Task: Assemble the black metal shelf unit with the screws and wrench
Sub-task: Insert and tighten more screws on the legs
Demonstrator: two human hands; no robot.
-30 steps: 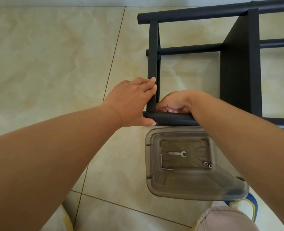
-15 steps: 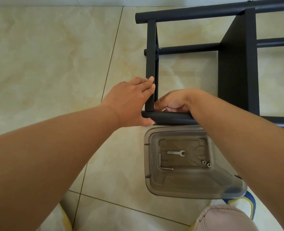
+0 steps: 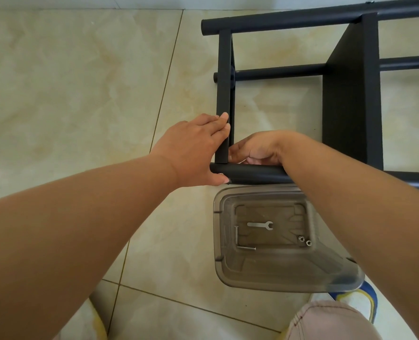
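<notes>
While the black shelf unit (image 3: 350, 99) lies on its side on the tiled floor (image 3: 68, 82), both hands work at its near left corner, as in the two earlier frames. The left hand (image 3: 193, 150) rests straight fingers against the flat upright bar (image 3: 224, 94), with its thumb under the end of the round tube (image 3: 252, 173). Compared with one second ago, its fingertips sit slightly higher on the bar. The right hand (image 3: 255, 149) has its fingers curled behind the joint. Whether they pinch a screw cannot be told, since the tube hides the fingertips. A clear plastic container (image 3: 284, 278) stands just beside the tube on the near side. Its contents are unchanged: the small wrench (image 3: 261, 225), two long screws (image 3: 240, 241) and two nuts (image 3: 304, 240).
</notes>
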